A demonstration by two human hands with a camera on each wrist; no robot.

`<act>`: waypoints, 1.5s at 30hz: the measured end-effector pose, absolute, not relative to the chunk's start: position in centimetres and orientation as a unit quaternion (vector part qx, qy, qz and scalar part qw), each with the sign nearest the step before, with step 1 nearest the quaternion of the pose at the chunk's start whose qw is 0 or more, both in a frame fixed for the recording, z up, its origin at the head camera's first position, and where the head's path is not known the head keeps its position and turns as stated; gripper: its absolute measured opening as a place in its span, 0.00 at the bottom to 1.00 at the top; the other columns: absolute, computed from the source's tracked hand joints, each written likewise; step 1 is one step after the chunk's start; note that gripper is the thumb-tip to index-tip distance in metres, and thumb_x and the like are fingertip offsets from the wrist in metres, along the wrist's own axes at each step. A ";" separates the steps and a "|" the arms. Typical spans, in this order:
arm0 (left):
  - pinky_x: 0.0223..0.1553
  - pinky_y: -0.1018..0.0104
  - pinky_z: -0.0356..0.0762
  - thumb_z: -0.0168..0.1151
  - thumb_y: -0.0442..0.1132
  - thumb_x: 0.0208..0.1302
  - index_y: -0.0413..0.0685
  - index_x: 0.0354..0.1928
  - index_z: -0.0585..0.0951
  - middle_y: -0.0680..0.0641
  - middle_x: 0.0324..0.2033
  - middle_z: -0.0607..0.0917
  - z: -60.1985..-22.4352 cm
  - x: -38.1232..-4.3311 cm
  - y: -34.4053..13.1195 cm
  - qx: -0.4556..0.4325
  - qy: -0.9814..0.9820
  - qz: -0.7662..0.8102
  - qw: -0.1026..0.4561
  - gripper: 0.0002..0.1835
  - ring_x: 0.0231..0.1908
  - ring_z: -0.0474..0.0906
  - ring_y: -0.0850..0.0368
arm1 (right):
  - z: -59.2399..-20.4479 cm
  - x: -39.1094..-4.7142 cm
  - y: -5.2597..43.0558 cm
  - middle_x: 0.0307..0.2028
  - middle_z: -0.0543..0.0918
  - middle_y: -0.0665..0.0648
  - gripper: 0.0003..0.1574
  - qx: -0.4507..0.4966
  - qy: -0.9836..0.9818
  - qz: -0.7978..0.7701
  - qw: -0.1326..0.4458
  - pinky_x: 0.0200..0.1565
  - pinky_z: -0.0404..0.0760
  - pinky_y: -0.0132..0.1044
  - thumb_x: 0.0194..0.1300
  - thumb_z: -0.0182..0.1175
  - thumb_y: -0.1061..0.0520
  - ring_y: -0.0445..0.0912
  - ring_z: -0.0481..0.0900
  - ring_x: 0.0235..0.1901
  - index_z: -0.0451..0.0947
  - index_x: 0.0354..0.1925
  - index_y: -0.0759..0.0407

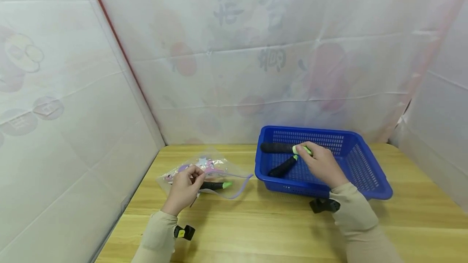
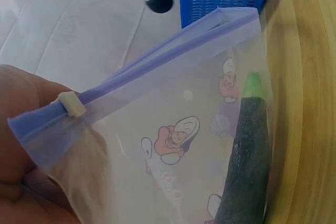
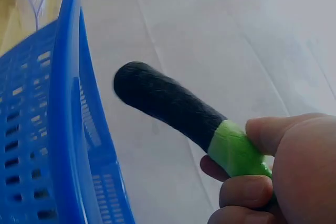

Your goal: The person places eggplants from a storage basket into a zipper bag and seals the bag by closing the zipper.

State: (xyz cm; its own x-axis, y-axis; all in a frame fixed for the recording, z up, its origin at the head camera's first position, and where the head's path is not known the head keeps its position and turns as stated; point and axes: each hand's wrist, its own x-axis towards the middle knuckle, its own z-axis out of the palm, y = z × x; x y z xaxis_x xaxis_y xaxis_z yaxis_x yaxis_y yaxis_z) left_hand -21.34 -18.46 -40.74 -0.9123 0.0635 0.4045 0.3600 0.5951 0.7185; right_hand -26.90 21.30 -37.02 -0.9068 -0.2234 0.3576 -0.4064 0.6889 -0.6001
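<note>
R hand [image 1: 324, 165], lower right of head frame, grips dark veg [image 1: 278, 148] by green end [image 3: 236, 148], body jutting left; L hand [image 1: 184, 186], lower left, pinches zip bag [image 1: 211, 165].

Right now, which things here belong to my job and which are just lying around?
Likely in the job:
zip bag, pinched by your left hand
bagged vegetable
gripped vegetable, in your right hand
blue basket
loose vegetable inside it

Likely just around:
wooden table
printed sheeting
</note>
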 end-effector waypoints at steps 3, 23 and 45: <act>0.19 0.68 0.67 0.60 0.35 0.67 0.52 0.30 0.79 0.54 0.23 0.76 -40.6 -21.2 -18.6 -0.122 -0.877 -0.431 0.175 0.07 0.15 0.67 0.61 | -36.9 -26.5 20.7 0.26 0.75 0.54 0.28 0.181 -0.902 0.365 0.142 0.23 0.64 0.40 0.76 0.42 0.40 0.47 0.63 0.18 0.75 0.54 0.58; 0.17 0.68 0.67 0.59 0.35 0.68 0.49 0.31 0.79 0.54 0.22 0.76 -40.1 -21.1 -18.7 -0.127 -0.876 -0.427 0.184 0.06 0.13 0.65 0.62 | -35.2 -23.0 16.2 0.49 0.76 0.51 0.23 0.314 -0.866 0.366 0.127 0.35 0.70 0.39 0.79 0.39 0.51 0.42 0.70 0.33 0.65 0.66 0.55; 0.18 0.69 0.66 0.60 0.35 0.67 0.51 0.31 0.79 0.55 0.22 0.76 -40.3 -20.3 -18.6 -0.124 -0.883 -0.413 0.186 0.06 0.13 0.65 0.62 | -37.3 -21.1 12.6 0.29 0.73 0.48 0.24 0.360 -0.854 0.373 0.051 0.28 0.70 0.33 0.78 0.41 0.49 0.37 0.66 0.21 0.66 0.66 0.52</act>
